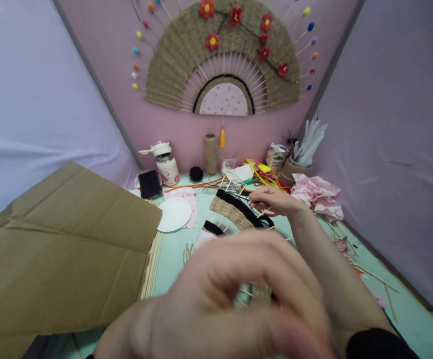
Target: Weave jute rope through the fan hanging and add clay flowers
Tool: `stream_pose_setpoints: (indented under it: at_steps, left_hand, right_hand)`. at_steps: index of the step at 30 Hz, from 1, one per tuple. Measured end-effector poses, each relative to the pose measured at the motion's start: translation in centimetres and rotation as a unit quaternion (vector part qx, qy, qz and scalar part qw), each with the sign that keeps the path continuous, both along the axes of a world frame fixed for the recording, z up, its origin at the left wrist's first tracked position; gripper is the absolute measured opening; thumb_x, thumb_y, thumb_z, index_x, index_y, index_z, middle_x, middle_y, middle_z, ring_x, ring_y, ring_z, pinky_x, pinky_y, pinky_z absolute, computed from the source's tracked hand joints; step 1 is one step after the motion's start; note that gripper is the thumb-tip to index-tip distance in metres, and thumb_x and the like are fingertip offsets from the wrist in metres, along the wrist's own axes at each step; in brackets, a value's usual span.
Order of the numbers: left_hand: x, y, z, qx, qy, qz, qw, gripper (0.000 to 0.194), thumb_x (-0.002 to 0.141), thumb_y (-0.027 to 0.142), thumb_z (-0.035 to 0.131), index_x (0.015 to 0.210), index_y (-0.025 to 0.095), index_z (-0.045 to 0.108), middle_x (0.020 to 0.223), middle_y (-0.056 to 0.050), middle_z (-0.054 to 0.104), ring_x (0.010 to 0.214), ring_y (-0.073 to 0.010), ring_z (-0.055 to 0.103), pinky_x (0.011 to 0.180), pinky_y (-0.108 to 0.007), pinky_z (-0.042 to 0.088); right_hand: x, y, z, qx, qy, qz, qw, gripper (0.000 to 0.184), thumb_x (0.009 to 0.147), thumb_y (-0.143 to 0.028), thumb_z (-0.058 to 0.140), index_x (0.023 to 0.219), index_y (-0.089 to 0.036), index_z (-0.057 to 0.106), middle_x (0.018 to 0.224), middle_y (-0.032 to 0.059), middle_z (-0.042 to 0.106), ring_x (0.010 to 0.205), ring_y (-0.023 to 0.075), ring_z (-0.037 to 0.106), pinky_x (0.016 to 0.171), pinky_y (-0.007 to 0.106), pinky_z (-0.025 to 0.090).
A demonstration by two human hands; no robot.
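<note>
My left hand [246, 279] fills the foreground, blurred, its fingers curled round toward the thumb. Whatever it may pinch is hidden. Farther off, my right hand [272, 199] has its fingers closed at the end of a thin metallic tool [243, 196], whose kind I cannot make out. Just under it lies a woven fan piece [233, 212] of tan cord with a black outer band and thin sticks poking out. A dark loop-shaped thing [267, 220] is at its right end. The fan's smaller inner part [211, 229], black-edged with pink cloth, is partly covered by my left hand.
A cardboard sheet [74, 249] rises at the left beside a white paper disc [175, 214]. Behind stand a white jar [167, 169], a cord spool [211, 154] and a holder [296, 172] of glue sticks. Crumpled pink cloth [317, 197] lies right. A finished fan [171, 65] hangs on the wall.
</note>
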State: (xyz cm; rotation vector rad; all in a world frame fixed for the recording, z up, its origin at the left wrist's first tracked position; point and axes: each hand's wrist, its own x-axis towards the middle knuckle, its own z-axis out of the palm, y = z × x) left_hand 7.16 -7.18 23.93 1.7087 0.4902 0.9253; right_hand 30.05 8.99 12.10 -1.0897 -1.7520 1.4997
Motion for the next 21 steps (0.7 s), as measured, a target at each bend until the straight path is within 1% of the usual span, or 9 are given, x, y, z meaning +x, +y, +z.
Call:
stream_pose_setpoints:
  at_steps: [1,3,6,7,8,10,12,15,21]
  left_hand:
    - [-0.1,1.6,-0.1,0.009,-0.031,0.037,0.999,0.031,0.080,0.048,0.058,0.063,0.023,0.066,0.074,-0.002,0.066,0.071,-0.0145,0.060,0.070,-0.026,0.048]
    - [-0.7,5.3,-1.3,0.013,-0.057,0.173,0.983,0.031,0.080,0.050,0.057,0.072,0.022,0.068,0.088,-0.004,0.067,0.088,-0.0180,0.060,0.083,-0.029,0.045]
    - [-2.5,10.7,-5.4,-0.074,-0.010,0.304,0.950,0.031,0.076,0.048,0.064,0.088,0.020,0.068,0.100,-0.006,0.066,0.103,-0.0215,0.056,0.089,-0.031,0.043]
    - [-3.2,11.8,-7.0,-0.131,0.031,0.292,0.947,0.033,0.073,0.046,0.068,0.092,0.020,0.068,0.104,-0.007,0.065,0.105,-0.0222,0.055,0.088,-0.031,0.043]
    - [-3.9,12.5,-8.6,-0.203,0.072,0.224,0.951,0.038,0.069,0.044,0.071,0.099,0.020,0.067,0.110,-0.008,0.064,0.104,-0.0228,0.057,0.085,-0.032,0.045]
    - [-4.7,12.6,-11.3,-0.319,0.091,0.028,0.943,0.052,0.065,0.044,0.074,0.110,0.019,0.064,0.114,-0.013,0.064,0.102,-0.0253,0.060,0.084,-0.035,0.047]
    - [-4.9,11.5,-13.0,-0.363,0.061,-0.063,0.928,0.061,0.061,0.040,0.078,0.116,0.018,0.061,0.113,-0.014,0.065,0.098,-0.0250,0.063,0.085,-0.036,0.047]
    - [-4.4,9.3,-13.8,-0.383,0.043,-0.062,0.921,0.055,0.060,0.026,0.080,0.112,0.018,0.064,0.108,-0.011,0.068,0.093,-0.0212,0.065,0.084,-0.032,0.048]
    - [-4.7,6.7,-14.2,-0.390,0.001,0.050,0.920,0.051,0.061,0.023,0.078,0.109,0.016,0.065,0.098,-0.008,0.071,0.082,-0.0193,0.066,0.073,-0.028,0.051]
  right_hand:
    - [0.2,0.0,0.0,0.005,0.003,0.003,1.000,0.029,0.077,-0.038,0.060,0.063,-0.014,0.067,0.046,-0.0035,0.042,0.044,0.0061,0.032,0.043,0.023,0.020]
    - [0.4,0.0,0.1,0.011,0.008,0.007,1.000,0.029,0.077,-0.038,0.059,0.063,-0.014,0.066,0.048,-0.0035,0.042,0.045,0.0061,0.032,0.044,0.023,0.019]
    - [0.6,-0.1,0.5,0.010,0.016,0.004,1.000,0.030,0.076,-0.039,0.059,0.062,-0.014,0.066,0.047,-0.0036,0.041,0.044,0.0062,0.030,0.043,0.023,0.017]
    - [0.6,-0.1,0.6,0.008,0.019,0.001,1.000,0.031,0.076,-0.040,0.060,0.061,-0.014,0.066,0.047,-0.0036,0.040,0.045,0.0063,0.030,0.043,0.023,0.017]
    - [0.7,-0.2,0.7,0.007,0.022,-0.003,1.000,0.031,0.075,-0.040,0.060,0.061,-0.013,0.066,0.047,-0.0036,0.040,0.045,0.0064,0.030,0.043,0.023,0.016]
    - [0.8,-0.1,0.8,0.006,0.028,-0.008,1.000,0.031,0.074,-0.041,0.061,0.061,-0.013,0.067,0.048,-0.0030,0.042,0.046,0.0066,0.031,0.044,0.023,0.017]
    - [1.0,-0.1,0.8,0.003,0.033,-0.012,0.999,0.030,0.073,-0.042,0.062,0.061,-0.014,0.066,0.050,-0.0022,0.044,0.046,0.0069,0.032,0.044,0.023,0.019]
    - [1.2,-0.1,0.9,0.002,0.023,-0.007,1.000,0.032,0.074,-0.044,0.062,0.062,-0.014,0.065,0.049,-0.0032,0.042,0.046,0.0070,0.030,0.045,0.023,0.020]
    - [0.6,-0.8,1.7,0.020,0.015,-0.025,0.999,0.033,0.077,-0.049,0.059,0.075,-0.016,0.065,0.054,-0.0048,0.040,0.048,0.0070,0.028,0.046,0.023,0.020]
